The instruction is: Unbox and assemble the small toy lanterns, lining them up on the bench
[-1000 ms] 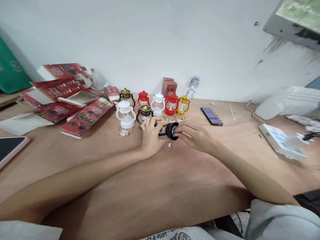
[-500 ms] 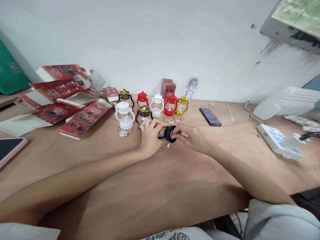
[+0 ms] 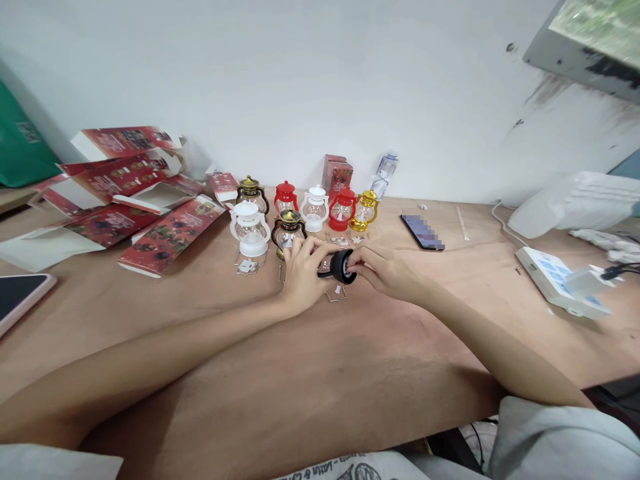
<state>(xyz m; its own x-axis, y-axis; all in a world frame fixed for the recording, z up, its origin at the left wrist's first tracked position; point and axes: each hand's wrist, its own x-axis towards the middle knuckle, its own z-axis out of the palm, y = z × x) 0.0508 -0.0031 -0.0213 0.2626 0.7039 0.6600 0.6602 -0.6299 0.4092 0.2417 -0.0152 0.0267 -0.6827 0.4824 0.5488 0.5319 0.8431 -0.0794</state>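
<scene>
A small black lantern (image 3: 342,267) lies on its side in the air just over the table, its round base turned to the right. My left hand (image 3: 306,273) is wrapped round its clear body and hides much of it. The fingertips of my right hand (image 3: 383,270) are pinched together at the underside of the base, where something pale shows; what they grip is too small to make out. Below the lantern lies a thin wire piece with a white tag (image 3: 337,291). Beyond my left hand stands a black-and-gold lantern (image 3: 289,230), and a white lantern (image 3: 250,230) is left of it.
More lanterns stand behind, among them a red one (image 3: 343,210) and a gold one (image 3: 364,212). Opened red boxes (image 3: 170,237) are heaped at the left. To the right lie a phone (image 3: 423,232) and a power strip (image 3: 560,283). A water bottle (image 3: 385,175) leans at the wall.
Both hands keep nearly the same hold on the black lantern. The right fingers have shifted slightly at its base, and the view has moved a little.
</scene>
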